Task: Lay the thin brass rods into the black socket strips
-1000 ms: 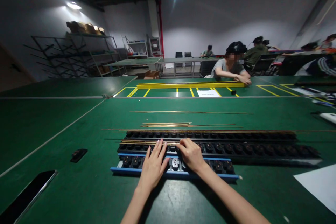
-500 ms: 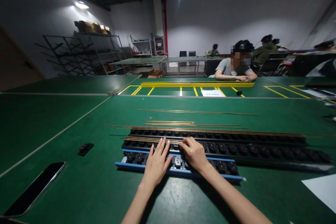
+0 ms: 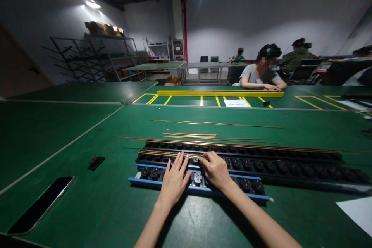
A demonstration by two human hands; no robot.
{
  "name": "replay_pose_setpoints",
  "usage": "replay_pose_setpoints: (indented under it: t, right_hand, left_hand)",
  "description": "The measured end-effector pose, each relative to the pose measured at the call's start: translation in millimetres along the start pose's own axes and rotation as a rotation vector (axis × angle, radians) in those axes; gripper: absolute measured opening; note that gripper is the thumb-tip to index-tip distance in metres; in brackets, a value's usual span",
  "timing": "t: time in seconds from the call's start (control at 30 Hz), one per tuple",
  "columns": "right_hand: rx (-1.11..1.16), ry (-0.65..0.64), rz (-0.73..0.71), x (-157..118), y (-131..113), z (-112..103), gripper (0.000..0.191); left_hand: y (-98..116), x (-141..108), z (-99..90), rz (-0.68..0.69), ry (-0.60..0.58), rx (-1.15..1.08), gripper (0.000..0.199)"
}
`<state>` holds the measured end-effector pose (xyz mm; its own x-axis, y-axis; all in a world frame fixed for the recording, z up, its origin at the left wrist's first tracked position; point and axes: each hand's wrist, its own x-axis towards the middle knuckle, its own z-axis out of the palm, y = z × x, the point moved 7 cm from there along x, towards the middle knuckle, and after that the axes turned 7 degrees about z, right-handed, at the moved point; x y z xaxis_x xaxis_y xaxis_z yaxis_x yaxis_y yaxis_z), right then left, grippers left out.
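Left hand spread open over the brass rods; right hand curled at their right ends, its grip impossible to tell.
The rods lie lengthwise left to right along a black socket strip; nearer, a blue-edged rail runs roughly parallel on the green tabletop.

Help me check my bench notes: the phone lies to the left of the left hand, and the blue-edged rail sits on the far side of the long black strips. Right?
Not quite: the blue-edged rail sits on the near side of the long black strips, as the head view shows. The phone does lie to the left of the left hand.
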<state>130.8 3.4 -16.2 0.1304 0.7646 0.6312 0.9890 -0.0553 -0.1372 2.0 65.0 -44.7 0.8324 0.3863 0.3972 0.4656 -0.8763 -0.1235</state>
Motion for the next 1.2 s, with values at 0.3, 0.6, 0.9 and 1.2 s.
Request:
replay_pose_setpoints:
  t: [0.3,0.6,0.9,1.2]
  right_hand:
    - [0.014,-0.082,0.088,0.0,-16.2,3.7,0.037]
    - [0.074,-0.330,0.178,3.3,-41.1,32.3,0.058]
    - [0.106,-0.403,0.216,1.7,-42.8,41.3,0.062]
    - [0.113,-0.384,0.218,1.5,-42.0,42.1,0.064]
  left_hand:
    - [-0.9,-0.2,0.3,0.002,0.000,0.001,0.052]
    - [-1.0,0.3,2.1,0.014,-0.035,0.001,0.054]
    - [-2.2,-1.1,4.7,0.039,-0.035,0.003,0.058]
    - [-1.9,-1.3,4.2,0.048,0.031,-0.010,0.063]
